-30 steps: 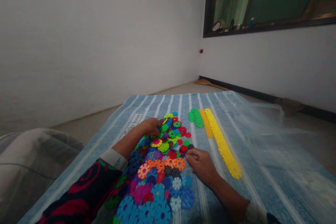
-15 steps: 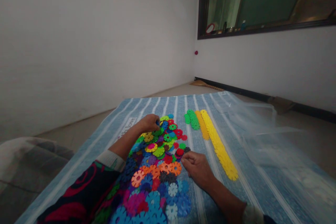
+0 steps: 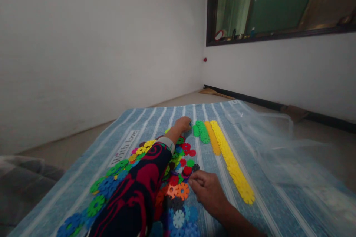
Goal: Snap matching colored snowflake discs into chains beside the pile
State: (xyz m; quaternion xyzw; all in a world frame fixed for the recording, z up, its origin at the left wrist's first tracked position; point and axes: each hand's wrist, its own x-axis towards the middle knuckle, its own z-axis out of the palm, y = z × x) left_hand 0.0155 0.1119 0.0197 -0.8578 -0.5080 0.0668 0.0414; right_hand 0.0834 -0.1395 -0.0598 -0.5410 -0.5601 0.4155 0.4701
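My left hand [image 3: 183, 123] is reached out to the far side of the cloth, just left of a short green row of flower-shaped plastic discs [image 3: 202, 132]. Its fingers are closed, with a small blue disc [image 3: 190, 123] partly showing at the tips. A loose heap of many-coloured notched discs [image 3: 182, 190] lies below and left, partly hidden by my left sleeve. My right hand [image 3: 208, 190] rests at the heap's right edge, close to a red disc [image 3: 187, 170] and a dark one. Its thumb and fingers are pinched together; whatever they hold is hidden.
Right of the green row lie a short orange row [image 3: 213, 140] and a long yellow row [image 3: 233, 163] of overlapping discs. Clear plastic containers [image 3: 274, 126] stand at the right. A blue striped cloth [image 3: 155, 122] lies underneath, with white walls beyond.
My left hand has moved right from above the heap to beside the green row. My right hand stays near the heap's edge. The view has shifted slightly.
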